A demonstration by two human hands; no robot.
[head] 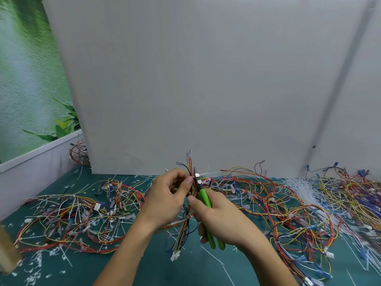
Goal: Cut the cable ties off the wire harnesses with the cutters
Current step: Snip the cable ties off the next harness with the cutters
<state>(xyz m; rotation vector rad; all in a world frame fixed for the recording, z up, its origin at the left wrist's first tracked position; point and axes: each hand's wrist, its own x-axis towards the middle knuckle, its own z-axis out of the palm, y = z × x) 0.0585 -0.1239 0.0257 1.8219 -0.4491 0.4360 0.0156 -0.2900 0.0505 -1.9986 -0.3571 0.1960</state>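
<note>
left hand (pixel 167 200): centre of frame, thumb and curled fingers pinched the upper part of the held harness (pixel 182 230), just left of the cutter head.
right hand (pixel 218 219): centre-right, fingers wrapped round the green handles of the cutters (pixel 203 196); the handle ends stuck out below the palm, close together.
cutters: tilted, head pointing up and left, metal tip right against the held wires beside the left thumb; couldn't tell if the blades were closed, or what they bit on.
held harness: thin bunch of red, yellow and black wires, running upright between both hands; terminals stuck up above the fingers, white connector (pixel 175 255) hung at the low end, over the mat.
cable tie (pixel 176 223): white band round the held harness, below the left hand.
left pile (pixel 72 219): loose tangled harnesses on the mat, left of the forearms.
right pile (pixel 288 203): bigger tangle, spread across to the right edge.
white ties (pixel 299 183): fan of long white strips, right of centre, among the right pile.
scraps (pixel 37 261): short white bits scattered lower left.
mat (pixel 82 271): dark green, under everything.
panel (pixel 206 79): plain white board upright behind the mat.
poster (pixel 24 79): green foliage print, upper left.
</note>
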